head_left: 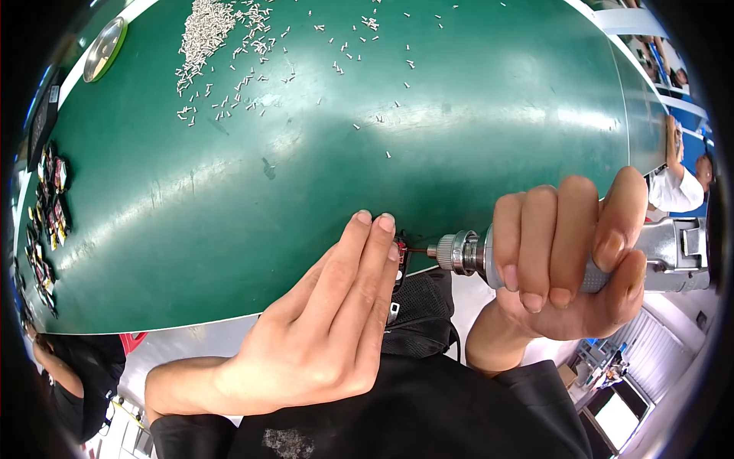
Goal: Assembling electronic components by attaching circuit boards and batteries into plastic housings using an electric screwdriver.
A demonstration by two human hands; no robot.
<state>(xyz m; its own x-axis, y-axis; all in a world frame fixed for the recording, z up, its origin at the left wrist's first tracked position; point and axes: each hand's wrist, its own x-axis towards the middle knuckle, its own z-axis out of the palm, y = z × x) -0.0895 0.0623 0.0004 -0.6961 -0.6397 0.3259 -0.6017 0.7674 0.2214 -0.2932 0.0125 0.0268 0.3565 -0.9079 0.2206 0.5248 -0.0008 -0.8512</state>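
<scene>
Fingers pressed together, my left hand (313, 329) holds a small black part with red bits (402, 249) at the near edge of the green table. Most of that part is hidden behind the fingers. Wrapped round a silver-grey power screwdriver (462, 253) is my right hand (569, 252). The tool lies level, and its thin bit points left and reaches the part; whether a screw sits at the tip cannot be made out.
Small silver screws (206, 34) are heaped at the far left, with loose ones scattered rightward. A round green-rimmed dish (105, 50) and several small black parts (52, 203) lie along the left side. Below the near edge is a black mesh bag (424, 314). Other people (677, 187) are at both sides.
</scene>
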